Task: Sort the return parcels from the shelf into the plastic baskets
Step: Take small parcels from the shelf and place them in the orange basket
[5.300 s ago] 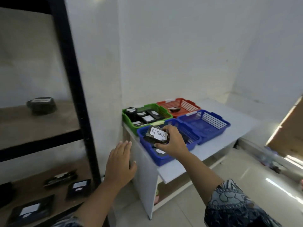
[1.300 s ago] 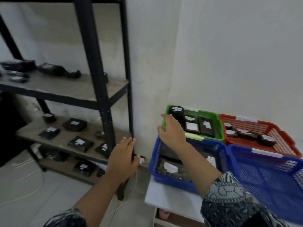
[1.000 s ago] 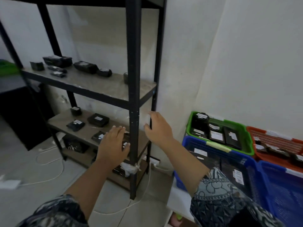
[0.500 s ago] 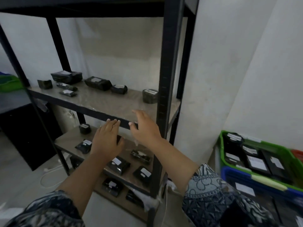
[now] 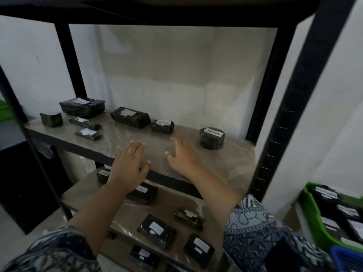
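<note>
**Hands.** The left hand (image 5: 129, 165) and right hand (image 5: 182, 156) are both empty, with fingers straight and spread. Both hover to the left of the round parcel (image 5: 212, 138) and nearer the camera. The right hand is the closer of the two, near the parcel but not touching it. The left hand is over the front edge of the board (image 5: 225, 167) on which the parcel stands.

**Task item.** The round parcel is a squat drum wrapped in dark glossy film. A white label reading RETURN lies on its top face. It stands upright and apart from the other parcels.

**Handling (judgement).**
- Weight: probably light enough for one hand.
- Body: the drum shape suggests a stiff core under a soft wrap.
- Surface: the film looks slick, so a loose pinch may slip.
- Grip: span the side wall with the thumb opposite the fingers, or cup it from above. Do not pull on the label.

**Surroundings.** Left of the round parcel lie a small parcel (image 5: 162, 126) and then a long parcel (image 5: 129, 117), with more beyond them. Flat parcels lie on the tier below it. Below it to the right stands the green basket (image 5: 312, 216), which already holds labelled parcels. A blue basket (image 5: 341, 254) corner shows in front of the green one.
</note>
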